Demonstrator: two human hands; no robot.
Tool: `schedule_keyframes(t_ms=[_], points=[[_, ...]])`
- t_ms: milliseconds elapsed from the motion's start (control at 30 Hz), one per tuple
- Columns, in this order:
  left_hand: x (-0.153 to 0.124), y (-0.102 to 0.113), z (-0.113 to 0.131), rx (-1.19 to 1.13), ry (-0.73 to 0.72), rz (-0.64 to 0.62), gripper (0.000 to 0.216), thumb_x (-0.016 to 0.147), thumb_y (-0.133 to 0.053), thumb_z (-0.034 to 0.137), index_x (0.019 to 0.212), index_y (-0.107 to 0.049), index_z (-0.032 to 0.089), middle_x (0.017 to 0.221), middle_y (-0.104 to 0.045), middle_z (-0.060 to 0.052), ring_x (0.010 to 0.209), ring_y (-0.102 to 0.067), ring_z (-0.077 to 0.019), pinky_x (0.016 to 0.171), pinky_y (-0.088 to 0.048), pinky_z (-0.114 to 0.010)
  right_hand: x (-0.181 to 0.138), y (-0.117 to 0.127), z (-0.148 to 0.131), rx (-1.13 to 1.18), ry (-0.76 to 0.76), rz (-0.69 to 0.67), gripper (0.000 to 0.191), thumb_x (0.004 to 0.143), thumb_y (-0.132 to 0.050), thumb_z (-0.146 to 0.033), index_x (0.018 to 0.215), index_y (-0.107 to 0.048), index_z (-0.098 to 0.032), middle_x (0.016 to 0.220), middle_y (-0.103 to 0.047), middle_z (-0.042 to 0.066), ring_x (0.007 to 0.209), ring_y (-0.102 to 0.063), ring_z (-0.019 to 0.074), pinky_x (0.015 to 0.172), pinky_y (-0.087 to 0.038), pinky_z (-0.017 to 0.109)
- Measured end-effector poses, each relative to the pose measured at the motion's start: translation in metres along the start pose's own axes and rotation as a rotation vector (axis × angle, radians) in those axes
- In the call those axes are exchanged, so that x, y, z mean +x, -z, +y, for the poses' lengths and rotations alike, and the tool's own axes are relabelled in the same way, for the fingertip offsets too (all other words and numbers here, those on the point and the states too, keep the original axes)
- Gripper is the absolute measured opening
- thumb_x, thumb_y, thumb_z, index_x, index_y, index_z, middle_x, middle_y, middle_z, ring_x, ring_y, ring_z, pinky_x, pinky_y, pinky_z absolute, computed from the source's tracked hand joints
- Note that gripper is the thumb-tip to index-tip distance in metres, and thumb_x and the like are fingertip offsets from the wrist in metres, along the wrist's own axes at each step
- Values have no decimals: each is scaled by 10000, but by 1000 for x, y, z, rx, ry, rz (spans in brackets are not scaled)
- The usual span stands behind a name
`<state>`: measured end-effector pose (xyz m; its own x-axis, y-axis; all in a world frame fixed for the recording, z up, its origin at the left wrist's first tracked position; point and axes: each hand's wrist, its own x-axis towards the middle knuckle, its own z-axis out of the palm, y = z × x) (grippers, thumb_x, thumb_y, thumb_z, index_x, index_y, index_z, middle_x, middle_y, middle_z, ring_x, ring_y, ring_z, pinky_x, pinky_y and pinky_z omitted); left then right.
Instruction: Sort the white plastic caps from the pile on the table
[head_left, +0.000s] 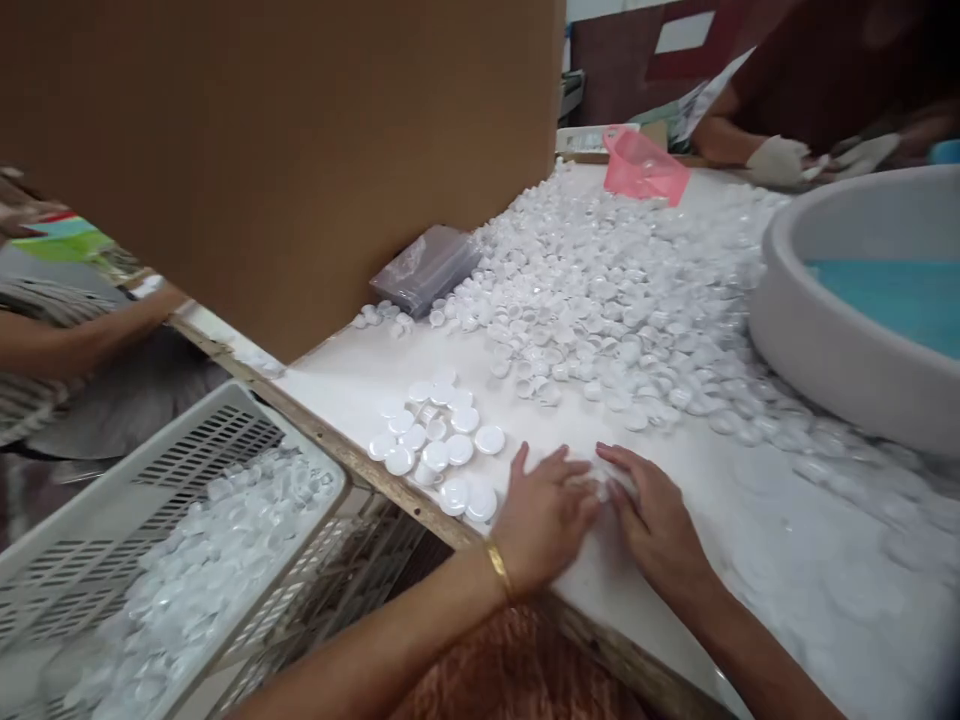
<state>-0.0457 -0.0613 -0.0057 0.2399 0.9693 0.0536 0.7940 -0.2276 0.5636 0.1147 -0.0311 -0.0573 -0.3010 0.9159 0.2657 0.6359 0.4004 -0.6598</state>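
Note:
My left hand [551,515], with a gold bracelet [498,568] at the wrist, is bent over the table, its fingers partly curled and slightly blurred. Close beside it, my right hand [660,515] has its thumb and fingers around a small white plastic cap [609,480]. Both hands meet at this cap, which is partly hidden by the fingers. To the left of my hands lies a small group of round white caps [435,440], most of them flat side up. Beyond my hands spreads a large heap of similar white caps [600,290].
A slotted white basket [330,470] holding many white pieces stands below the table's left edge. A tall cardboard panel [300,150] borders the table. Farther back are a clear plastic box [427,268], a pink scoop [645,170], a large grey tub [840,370] and co-workers' gloved hands [780,162].

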Motion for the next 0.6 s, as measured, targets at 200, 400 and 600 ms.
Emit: schedule_keyframes(t_ms=[200,400,600], points=[[22,21,-22,-138,152,227,302,875,-422,276,1041,-658,185,1188,-582,-89,1139,-505,-220,980,-404,-412,26,33,-24,94,-74,78,246,909,-355,-273,1040,-556,-220,1048,-604,59,987,-543,195,861,-436,367],[38,22,-24,-114,90,400,390,907,-350,270,1266,-480,191,1220,-518,-104,1171,-429,-205,1000,-360,-425,62,7,-45,-136,217,-172,257,895,-343,-166,1041,-554,-161,995,-585,89,927,-495,211,815,-424,351],[23,22,-17,-36,116,384,422,913,-331,308,1323,-409,241,1282,-415,-110,1236,-319,-227,1024,-308,-462,57,-19,-45,-393,273,-328,302,879,-395,-223,1154,-521,-205,1083,-551,95,949,-457,250,738,-381,377]])
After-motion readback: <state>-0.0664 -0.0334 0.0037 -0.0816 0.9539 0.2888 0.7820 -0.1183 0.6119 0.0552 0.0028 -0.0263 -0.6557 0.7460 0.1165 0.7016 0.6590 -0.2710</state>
